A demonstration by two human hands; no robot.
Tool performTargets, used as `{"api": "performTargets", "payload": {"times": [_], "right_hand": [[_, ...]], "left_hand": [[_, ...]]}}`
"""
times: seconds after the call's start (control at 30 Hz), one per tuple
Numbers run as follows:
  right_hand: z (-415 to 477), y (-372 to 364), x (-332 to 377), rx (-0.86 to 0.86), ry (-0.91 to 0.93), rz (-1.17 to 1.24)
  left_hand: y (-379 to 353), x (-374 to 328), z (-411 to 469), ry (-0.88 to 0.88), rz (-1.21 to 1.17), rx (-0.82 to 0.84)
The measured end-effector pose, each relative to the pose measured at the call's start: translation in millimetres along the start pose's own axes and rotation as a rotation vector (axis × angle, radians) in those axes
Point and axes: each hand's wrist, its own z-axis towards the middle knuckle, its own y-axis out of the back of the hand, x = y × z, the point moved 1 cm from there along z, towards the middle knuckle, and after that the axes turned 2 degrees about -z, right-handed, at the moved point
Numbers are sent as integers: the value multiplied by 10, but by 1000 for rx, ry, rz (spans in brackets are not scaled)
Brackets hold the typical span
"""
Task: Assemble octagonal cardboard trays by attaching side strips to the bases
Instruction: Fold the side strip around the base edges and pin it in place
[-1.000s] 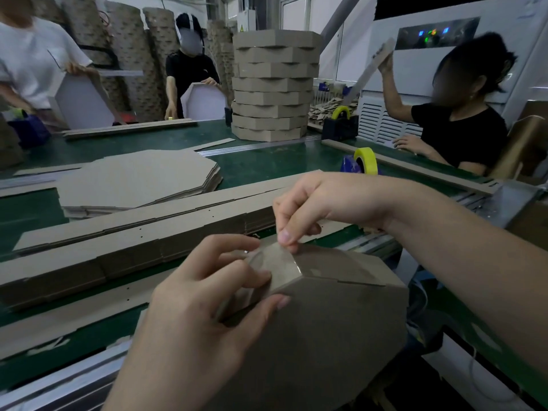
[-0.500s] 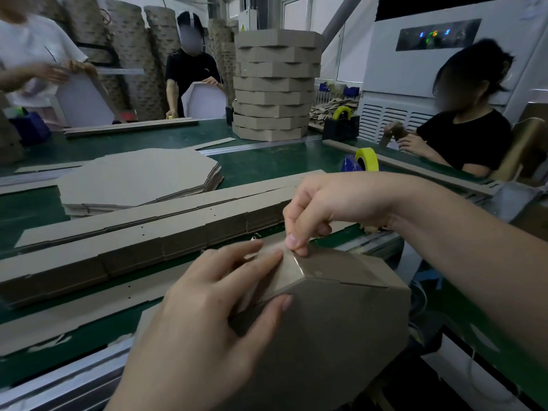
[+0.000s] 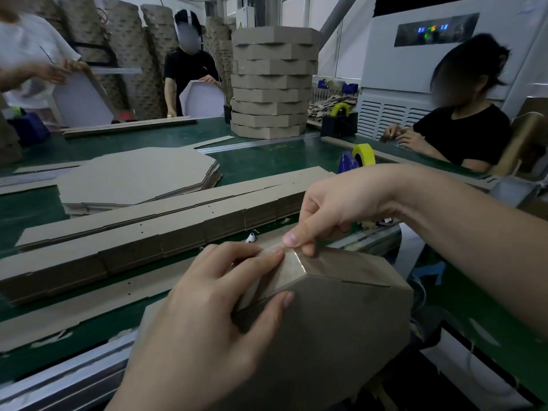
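Two hands on one tray [image 3: 341,321], head view. The tray is in the near centre, held at the near edge of the green table [image 3: 267,161], with its base face tilted toward the camera and its side strip wrapped round the far edge.

Left hand [image 3: 207,307]: comes up from the near left and clamps the tray's upper-left corner. The thumb lies flat on the base face and the fingers curl over the side wall. The index fingertip touches the glossy clear tape [image 3: 292,271] on that corner.

Right hand [image 3: 335,209]: the forearm crosses in from the right with the wrist bent down. Thumb and index pinch the tray's top edge right at the taped corner, just beside the left fingertips. The other fingers are curled in. Can't tell whether the pinch is on the tape end or only on cardboard.

Beyond the hands, a long stack of side strips [image 3: 148,232] runs left to right. Flat octagonal bases [image 3: 133,176] are piled farther left. A tower of finished trays [image 3: 272,81] stands far centre. A yellow tape roll [image 3: 364,154] sits to the right.
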Motion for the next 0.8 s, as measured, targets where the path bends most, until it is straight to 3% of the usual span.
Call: {"api": "performTargets", "payload": {"times": [0.1,0.2,0.3,0.43,0.63,0.8], "right_hand": [[36,-12,-92,-33,-79,-156],[39,-47,-257,-83,-105,-166],[-25,-77,-413,-175,27,-54],[-56,-255,-491,-105,191,93],[-42,-450,-223,-357,366,13],[-180,-463,-440,-335,322,205]], "left_hand": [[23,29,-23,9,2,-18],[63,84,-49,13,2,-34],[120,128,-75,31,-22,-51],[187,121,-53,84,-28,-60],[113,-176,154,-157,429,137],[174,-112,147,-110,449,244]]}}
